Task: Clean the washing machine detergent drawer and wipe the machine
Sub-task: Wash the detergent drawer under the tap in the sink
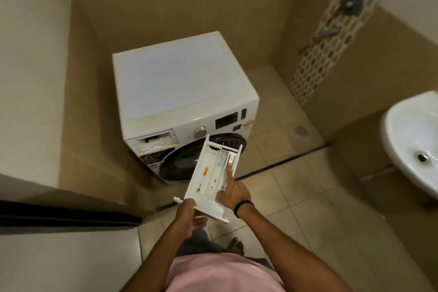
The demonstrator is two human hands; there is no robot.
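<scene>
White detergent drawer (pixel 208 173), stained orange, is held out by the left hand (pixel 189 214) gripping its front, for inspection; the right hand (pixel 234 193) points a forefinger (pixel 229 173) inside, its grip unclear.

Labels on the washing machine (pixel 180 78) are too small to read.

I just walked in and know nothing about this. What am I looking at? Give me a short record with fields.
place: tiled bathroom, white sink at the right
machine: white front-loading washing machine, its drawer slot open
drawer: detergent drawer taken out and held in the air in front of the machine, orange stains inside
left hand: grips the drawer's near end
right hand: index finger stretched into the drawer's right compartment; whether this hand also holds the drawer is unclear
</scene>
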